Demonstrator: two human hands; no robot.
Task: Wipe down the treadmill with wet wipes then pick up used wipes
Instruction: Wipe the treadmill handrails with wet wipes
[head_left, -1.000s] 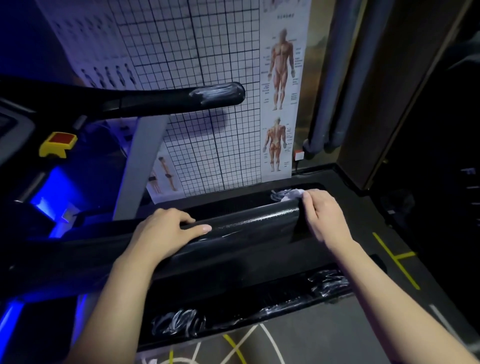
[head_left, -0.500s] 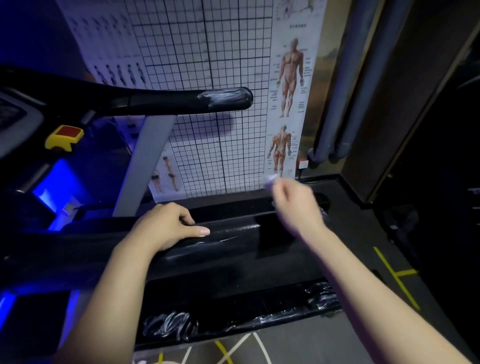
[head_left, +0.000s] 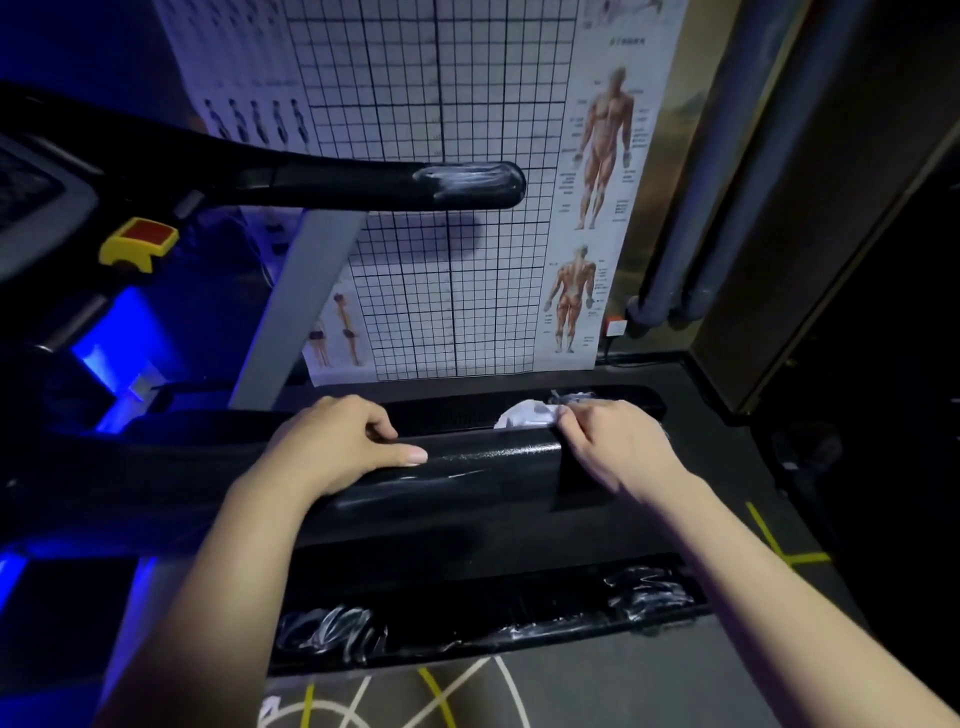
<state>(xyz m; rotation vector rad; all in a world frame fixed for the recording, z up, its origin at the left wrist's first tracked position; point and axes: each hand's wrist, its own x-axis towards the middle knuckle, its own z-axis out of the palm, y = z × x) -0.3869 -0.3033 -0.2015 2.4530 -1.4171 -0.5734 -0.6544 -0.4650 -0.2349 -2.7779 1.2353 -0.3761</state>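
— Where is the wipe?
— Head view: bunched white just behind the treadmill's near handrail, pinched by the right hand, arm outstretched.
— Any legible writing?
— The anatomy poster carries print too small to read.
— The other hand?
— The left hand curls over the near handrail, thumb lying along it.

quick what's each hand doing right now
left hand: fingers curled over the black rail, holding it
right hand: pinching the white wipe at the rail's end
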